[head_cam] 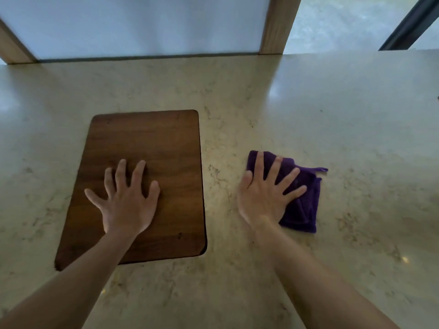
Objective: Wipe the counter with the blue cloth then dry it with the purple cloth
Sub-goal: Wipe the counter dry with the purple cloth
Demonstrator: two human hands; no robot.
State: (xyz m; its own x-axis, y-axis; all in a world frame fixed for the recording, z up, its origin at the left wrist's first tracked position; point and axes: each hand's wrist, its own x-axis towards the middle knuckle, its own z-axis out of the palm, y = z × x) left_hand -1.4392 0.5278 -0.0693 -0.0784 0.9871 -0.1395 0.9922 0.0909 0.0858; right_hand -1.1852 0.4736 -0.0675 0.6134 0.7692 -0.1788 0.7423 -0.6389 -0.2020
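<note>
Purple cloth (pixel 303 200), folded into a rough rectangle, lies on the pale stone bench (pixel 332 110) right of its middle, its long axis running from the near edge toward the far edge, a small loop sticking out at its far right corner. Right hand (pixel 263 198) presses flat on its left part, fingers (pixel 291 176) straight and spread. Left hand (pixel 126 200) rests open, fingers splayed, on a dark wooden board (pixel 152 143) beside the cloth.
</note>
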